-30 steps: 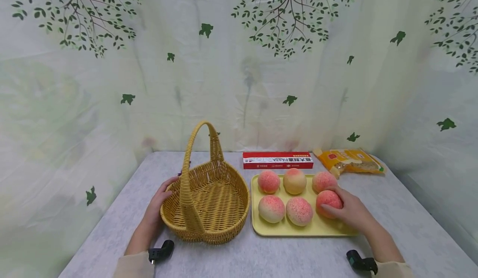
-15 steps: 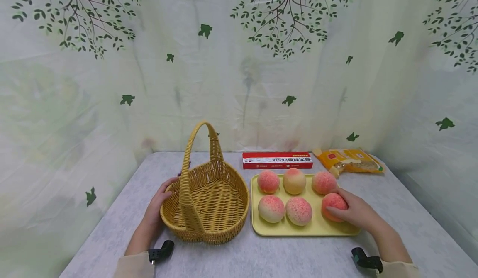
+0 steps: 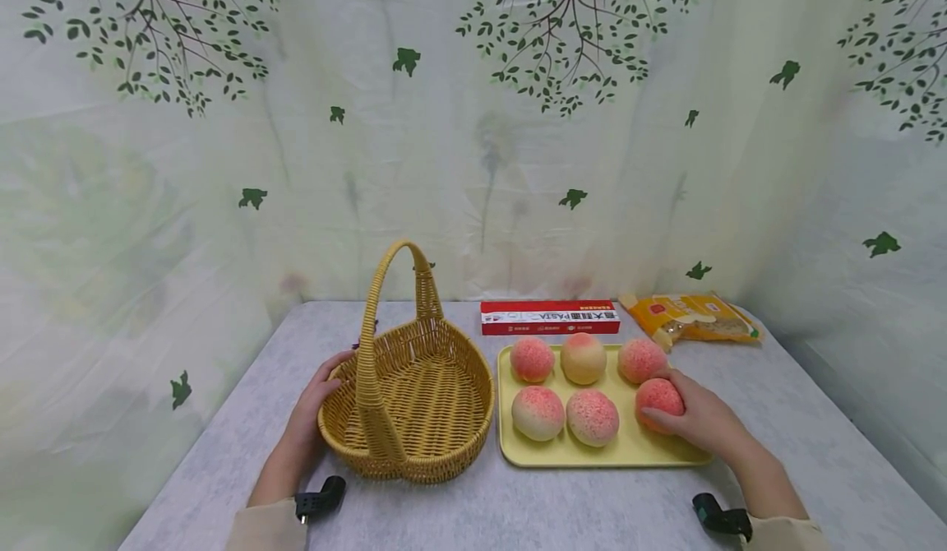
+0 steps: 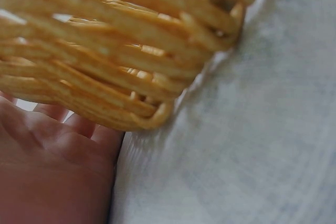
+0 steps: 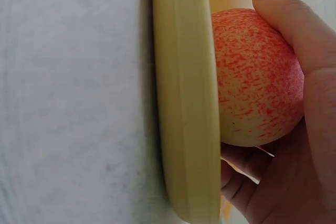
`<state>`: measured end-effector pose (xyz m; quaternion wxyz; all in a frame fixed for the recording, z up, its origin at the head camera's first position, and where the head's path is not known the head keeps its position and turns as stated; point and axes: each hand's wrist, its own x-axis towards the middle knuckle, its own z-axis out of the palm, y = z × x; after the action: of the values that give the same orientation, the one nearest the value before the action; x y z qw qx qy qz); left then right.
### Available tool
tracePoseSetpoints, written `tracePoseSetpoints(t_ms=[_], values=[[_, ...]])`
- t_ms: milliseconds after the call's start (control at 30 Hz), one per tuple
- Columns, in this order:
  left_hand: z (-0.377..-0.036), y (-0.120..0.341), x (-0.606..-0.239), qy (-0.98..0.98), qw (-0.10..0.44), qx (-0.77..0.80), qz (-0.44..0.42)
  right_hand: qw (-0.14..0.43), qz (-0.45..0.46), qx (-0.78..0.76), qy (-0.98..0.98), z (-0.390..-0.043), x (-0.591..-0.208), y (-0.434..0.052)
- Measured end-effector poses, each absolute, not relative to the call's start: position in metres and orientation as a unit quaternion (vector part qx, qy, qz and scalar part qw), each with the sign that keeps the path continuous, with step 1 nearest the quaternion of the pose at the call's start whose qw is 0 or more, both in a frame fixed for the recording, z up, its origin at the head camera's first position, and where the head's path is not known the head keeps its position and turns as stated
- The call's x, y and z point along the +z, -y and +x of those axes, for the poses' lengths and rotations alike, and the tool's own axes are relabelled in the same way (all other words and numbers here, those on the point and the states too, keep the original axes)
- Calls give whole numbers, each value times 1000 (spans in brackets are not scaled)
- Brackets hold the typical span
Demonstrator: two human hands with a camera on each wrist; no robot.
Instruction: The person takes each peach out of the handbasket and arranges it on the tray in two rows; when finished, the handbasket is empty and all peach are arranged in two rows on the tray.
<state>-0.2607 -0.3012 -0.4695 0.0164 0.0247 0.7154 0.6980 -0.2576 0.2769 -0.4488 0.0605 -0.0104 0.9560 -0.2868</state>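
Observation:
My left hand (image 3: 314,407) holds the left side of a wicker basket (image 3: 473,444), thumb at the rim and fingers along the outside. In the left wrist view, the palm (image 4: 52,166) lies beside the woven wall (image 4: 105,77). The basket stands upright with its tall handle (image 3: 372,386) arching over it, and nothing lies inside. My right hand (image 3: 703,419) grips a red-speckled peach (image 3: 657,405) at the right front of a yellow tray (image 3: 533,456). Up close in the right wrist view, thumb and fingers wrap this peach (image 5: 252,82) just over the tray's edge (image 5: 189,103).
Several other peaches sit on the tray in two rows, among them a paler one (image 3: 584,359) at the back. Behind the tray lie a red and white pasta box (image 3: 551,318) and an orange food bag (image 3: 695,321). A leaf-printed curtain (image 3: 473,164) hangs behind the table.
My right hand has shifted the peach slightly right over the tray, then a little back to the left. My left hand and the basket have stayed put.

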Motion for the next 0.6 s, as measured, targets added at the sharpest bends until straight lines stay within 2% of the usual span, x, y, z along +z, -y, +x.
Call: tracePoseSetpoints(t_ms=[600], values=[[-259, 301, -467, -723, 20, 690, 26, 2, -41, -295, -955, -255, -454, -281]])
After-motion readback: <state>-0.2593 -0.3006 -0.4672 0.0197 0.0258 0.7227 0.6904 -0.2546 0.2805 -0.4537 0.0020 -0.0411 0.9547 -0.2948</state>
